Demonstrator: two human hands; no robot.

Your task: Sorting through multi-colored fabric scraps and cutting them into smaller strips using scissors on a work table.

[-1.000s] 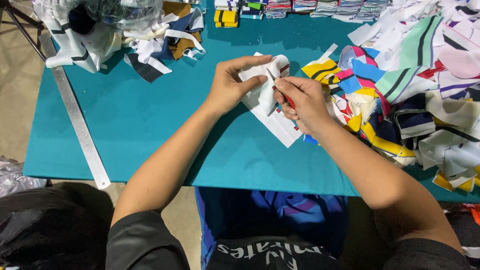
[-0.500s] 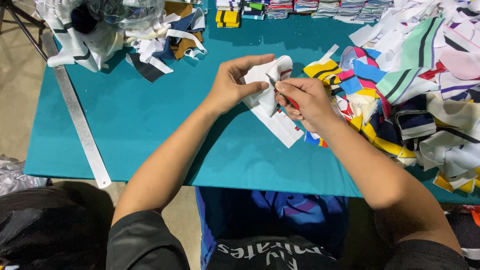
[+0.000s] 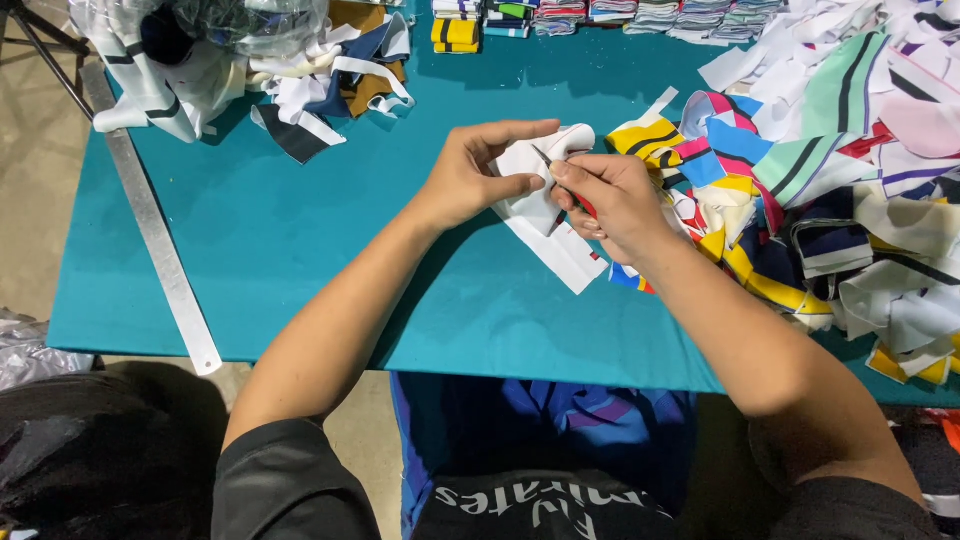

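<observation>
White fabric piece (image 3: 535, 190) sits pinched in the left hand (image 3: 470, 180), held just above the teal surface (image 3: 300, 250); the right hand (image 3: 610, 195) grips a small red-handled tool (image 3: 562, 180), its tip on the cloth. Trimming looks underway; the next move likely needs steady tension, colourful scraps (image 3: 820, 180) lying right of the hands

White fabric piece (image 3: 540, 205), teal table (image 3: 300, 250).
</observation>
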